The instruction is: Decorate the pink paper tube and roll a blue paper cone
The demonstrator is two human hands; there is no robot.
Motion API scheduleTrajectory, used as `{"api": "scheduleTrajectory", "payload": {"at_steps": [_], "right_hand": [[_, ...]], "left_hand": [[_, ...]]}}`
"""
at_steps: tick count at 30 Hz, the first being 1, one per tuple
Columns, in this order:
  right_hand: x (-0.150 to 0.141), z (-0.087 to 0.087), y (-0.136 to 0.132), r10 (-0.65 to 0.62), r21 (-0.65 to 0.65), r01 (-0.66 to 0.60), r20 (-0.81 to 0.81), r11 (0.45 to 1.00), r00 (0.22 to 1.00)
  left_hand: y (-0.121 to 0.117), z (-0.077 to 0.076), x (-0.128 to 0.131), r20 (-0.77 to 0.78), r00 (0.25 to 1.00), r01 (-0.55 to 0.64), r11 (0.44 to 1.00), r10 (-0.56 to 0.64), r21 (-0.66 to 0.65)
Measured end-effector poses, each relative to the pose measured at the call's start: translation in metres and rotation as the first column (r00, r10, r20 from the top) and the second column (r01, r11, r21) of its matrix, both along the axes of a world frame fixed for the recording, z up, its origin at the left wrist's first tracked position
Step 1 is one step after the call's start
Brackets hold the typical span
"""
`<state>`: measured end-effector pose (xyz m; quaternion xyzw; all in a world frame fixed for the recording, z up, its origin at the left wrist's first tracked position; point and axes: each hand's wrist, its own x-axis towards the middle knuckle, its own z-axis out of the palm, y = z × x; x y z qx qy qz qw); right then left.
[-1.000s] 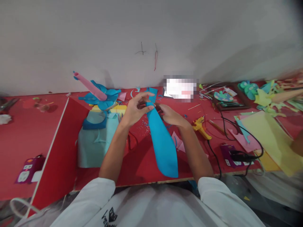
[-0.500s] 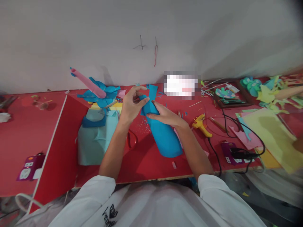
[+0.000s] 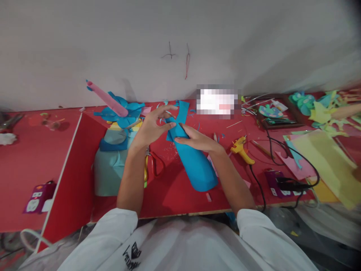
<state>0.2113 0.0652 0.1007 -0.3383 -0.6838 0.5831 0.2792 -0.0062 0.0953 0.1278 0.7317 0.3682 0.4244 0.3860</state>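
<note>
The blue sheet (image 3: 197,171) is lying between the two hands, over the red table (image 3: 172,205), with its narrow, layered end facing the wall and its broad, curved end pointing toward the person. Whether the broad end is touching the tabletop cannot be told.

The left hand (image 3: 156,126) is pinching the narrow end, thumb on the upper face and index finger raised clear; the contact beneath is not showing. The right hand (image 3: 199,139) is clasping the sheet just below, thumb and fingers closed on the layered part.

Caution: the layers are probably depending on finger pressure alone. Should either thumb lift early, the fold could spring open or skew. Uneven pressure between the hands could crease or twist the narrow end. The broad end is hanging free of any grip, so a turn of the right wrist could swing it against the pink scrap (image 3: 213,165) beside it.

Farther out, the red-handled scissors (image 3: 158,165) are lying near the left forearm, where a sideways elbow movement could knock them. The yellow glue gun (image 3: 242,150) is lying beyond the right forearm; an arm catching its black cord (image 3: 256,184) could drag it. Whether it is hot is not visible.
</note>
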Motion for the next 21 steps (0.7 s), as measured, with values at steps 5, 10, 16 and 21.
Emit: {"api": "scheduleTrajectory", "payload": {"at_steps": [5,10,16,21], "right_hand": [[0.0005,0.0040,-0.0016,0.009,-0.008,-0.010,-0.001,1.000,1.000],[-0.0004,0.0062,-0.0025,0.002,-0.021,-0.003,-0.020,1.000,1.000],[-0.0068,0.0041,-0.0025,0.002,-0.143,-0.014,-0.087,0.990,0.996],[-0.0087,0.0024,-0.0030,-0.004,-0.298,-0.034,-0.125,0.954,0.992]], "left_hand": [[0.0040,-0.0035,-0.0031,0.018,1.000,0.001,1.000,-0.001,0.003],[0.0048,-0.0037,-0.0039,0.061,0.998,-0.001,1.000,0.001,0.010],[0.0030,-0.0002,-0.0011,0.084,0.996,-0.019,1.000,0.017,0.023],[0.0051,-0.0026,-0.0033,0.098,0.995,-0.028,0.998,0.023,0.052]]}}
